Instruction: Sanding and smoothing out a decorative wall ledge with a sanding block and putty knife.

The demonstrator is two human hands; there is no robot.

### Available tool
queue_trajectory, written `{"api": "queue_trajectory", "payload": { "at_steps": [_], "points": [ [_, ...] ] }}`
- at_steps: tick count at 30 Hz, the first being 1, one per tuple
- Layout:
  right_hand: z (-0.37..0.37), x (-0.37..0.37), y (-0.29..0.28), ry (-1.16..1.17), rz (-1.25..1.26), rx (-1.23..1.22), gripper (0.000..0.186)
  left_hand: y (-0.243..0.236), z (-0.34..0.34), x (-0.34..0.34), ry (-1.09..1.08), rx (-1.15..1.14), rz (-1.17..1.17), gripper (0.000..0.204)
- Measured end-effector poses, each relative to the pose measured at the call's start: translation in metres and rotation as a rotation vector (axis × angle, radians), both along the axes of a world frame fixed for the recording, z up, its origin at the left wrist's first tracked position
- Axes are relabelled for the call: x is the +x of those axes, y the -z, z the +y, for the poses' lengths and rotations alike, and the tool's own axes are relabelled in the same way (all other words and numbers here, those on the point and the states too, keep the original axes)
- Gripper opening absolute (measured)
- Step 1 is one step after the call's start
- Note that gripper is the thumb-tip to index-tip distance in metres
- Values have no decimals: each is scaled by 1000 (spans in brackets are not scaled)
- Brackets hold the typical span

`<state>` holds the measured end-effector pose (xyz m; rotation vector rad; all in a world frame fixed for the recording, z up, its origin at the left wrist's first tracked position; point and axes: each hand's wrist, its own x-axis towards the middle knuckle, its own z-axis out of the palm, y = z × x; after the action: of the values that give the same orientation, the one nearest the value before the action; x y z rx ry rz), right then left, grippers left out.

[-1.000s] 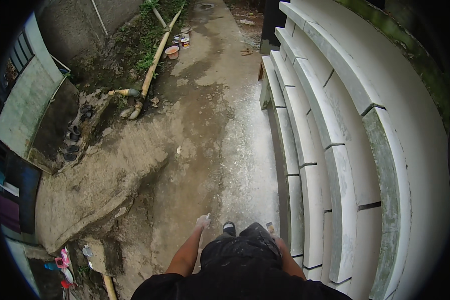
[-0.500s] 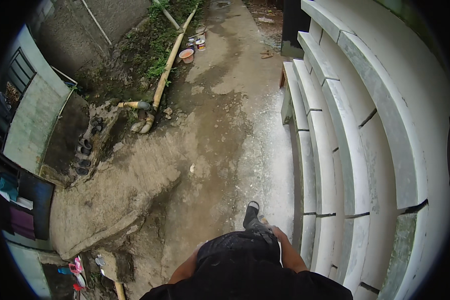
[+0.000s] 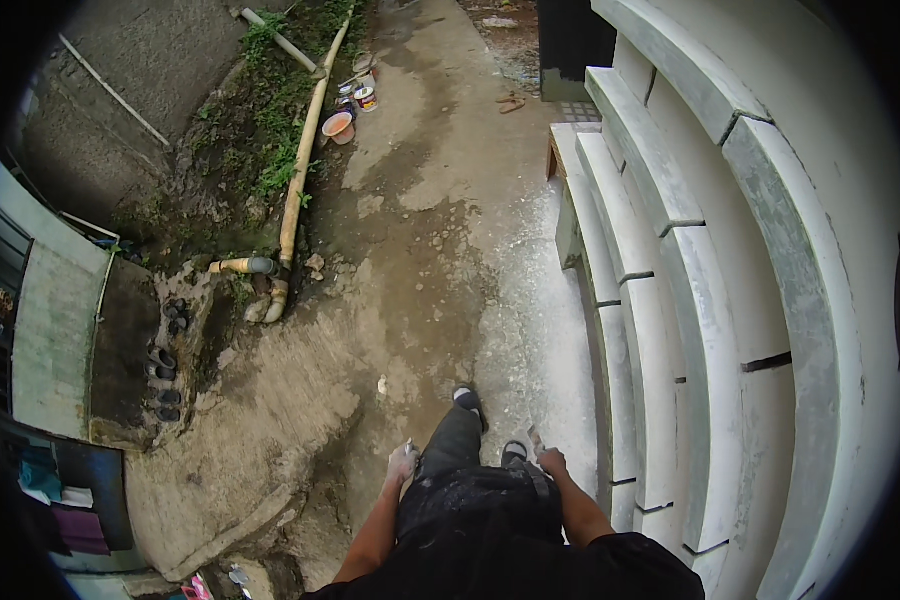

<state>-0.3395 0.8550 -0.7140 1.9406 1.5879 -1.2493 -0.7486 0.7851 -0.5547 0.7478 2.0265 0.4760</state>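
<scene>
My left hand (image 3: 402,461), dusted white, hangs beside my left thigh with its fingers closed. A small pale bit shows at its top, too small to name. On the other side, my right hand (image 3: 551,461) grips a small flat-bladed scraper (image 3: 535,438), pointing forward beside my right foot. The fingers around its handle are partly hidden. My dark trousers (image 3: 448,445) carry white specks. My left foot (image 3: 468,398) is ahead of my right foot (image 3: 515,452) on the concrete path (image 3: 425,340).
Grey-white stepped ledges (image 3: 705,380) run along the right, with white dust (image 3: 545,350) on the ground beside them. Ahead on the left are an orange basin (image 3: 338,127), a paint bucket (image 3: 365,98) and a long yellowish pipe (image 3: 305,160). Several dark sandals (image 3: 167,405) lie by the left house.
I have stepped forward along the path; the ledges and the pipe sit lower in view. My left hand has come into sight, and the scraper in my right hand shows more clearly.
</scene>
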Motion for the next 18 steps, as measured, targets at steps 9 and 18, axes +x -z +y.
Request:
{"api": "queue_trajectory", "payload": {
  "at_steps": [9,18],
  "points": [
    [146,-19,-49,820,102,80,42,109,154,-114,736,-74,160,33],
    [288,-121,-126,720,62,406,56,138,346,-229,235,-142,-331,21]
  ]
}}
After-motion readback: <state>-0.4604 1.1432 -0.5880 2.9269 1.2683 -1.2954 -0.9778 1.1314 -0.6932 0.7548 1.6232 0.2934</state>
